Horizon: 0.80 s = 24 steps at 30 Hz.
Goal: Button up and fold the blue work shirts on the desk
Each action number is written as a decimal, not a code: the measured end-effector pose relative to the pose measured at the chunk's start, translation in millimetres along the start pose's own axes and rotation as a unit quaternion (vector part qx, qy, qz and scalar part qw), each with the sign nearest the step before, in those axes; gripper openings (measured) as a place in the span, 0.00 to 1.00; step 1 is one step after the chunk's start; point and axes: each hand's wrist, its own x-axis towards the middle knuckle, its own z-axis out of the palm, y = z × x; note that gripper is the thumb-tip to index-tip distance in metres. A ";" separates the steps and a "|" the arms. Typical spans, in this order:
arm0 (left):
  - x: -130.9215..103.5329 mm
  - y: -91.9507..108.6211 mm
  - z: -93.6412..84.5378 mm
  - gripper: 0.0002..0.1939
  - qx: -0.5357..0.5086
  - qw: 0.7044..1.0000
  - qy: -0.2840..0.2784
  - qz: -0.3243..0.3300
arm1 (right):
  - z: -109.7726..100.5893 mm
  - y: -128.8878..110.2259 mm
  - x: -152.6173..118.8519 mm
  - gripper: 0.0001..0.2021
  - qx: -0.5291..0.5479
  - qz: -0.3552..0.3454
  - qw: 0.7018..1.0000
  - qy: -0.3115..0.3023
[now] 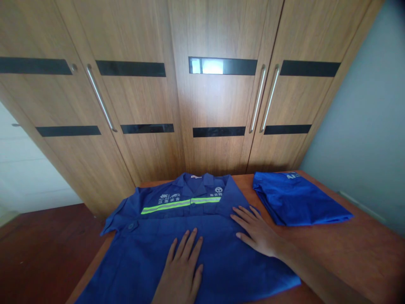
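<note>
A blue short-sleeved work shirt [152,245] lies spread on the table, its collar toward the cupboard. A yellow-green and silver reflective stripe [177,205] crosses its chest, with white printing above. Below the stripe runs a straight cloth edge, with a buttoned tab [131,226] at its left end. My left hand [182,268] rests flat on the lower middle of the shirt, fingers stretched out. Farther right, my right hand [257,232] lies on the shirt's right side with its fingers spread. Neither hand grips the cloth.
A folded brighter blue garment [300,200] with white lettering lies right of the shirt. The brown table [357,253] backs onto a wooden cupboard [215,101] with metal handles. A pale wall [357,126] stands at the right; dark red floor [47,253] shows at the left.
</note>
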 end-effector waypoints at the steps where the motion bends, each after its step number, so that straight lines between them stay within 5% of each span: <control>1: 0.1 -0.1 -0.1 0.31 -0.003 1.000 -0.002 -0.001 | 3.6 0.0 -1.9 0.26 -0.005 0.001 1.000 -0.006; 8: 0.0 -0.3 -0.2 0.30 -0.071 0.997 -0.022 -0.011 | -0.5 17.6 -5.9 0.27 0.007 -0.014 1.000 -0.027; 15: 10.8 -10.5 -23.0 0.24 -0.284 0.956 -0.028 -0.069 | -4.2 37.7 -14.5 0.26 0.014 -0.013 1.000 -0.025; 18: 18.9 -53.7 -37.2 0.18 -0.300 0.942 0.027 -0.148 | -9.7 39.2 -13.3 0.23 -0.002 -0.004 1.000 -0.011; 21: 18.1 -122.0 -45.8 0.19 -0.218 0.926 0.100 -0.292 | -14.7 30.6 -3.6 0.19 -0.040 0.019 0.999 0.021; 24: 9.2 -186.7 -47.9 0.27 -0.124 0.878 0.089 -0.454 | -12.7 14.4 13.5 0.18 -0.066 0.046 0.994 0.071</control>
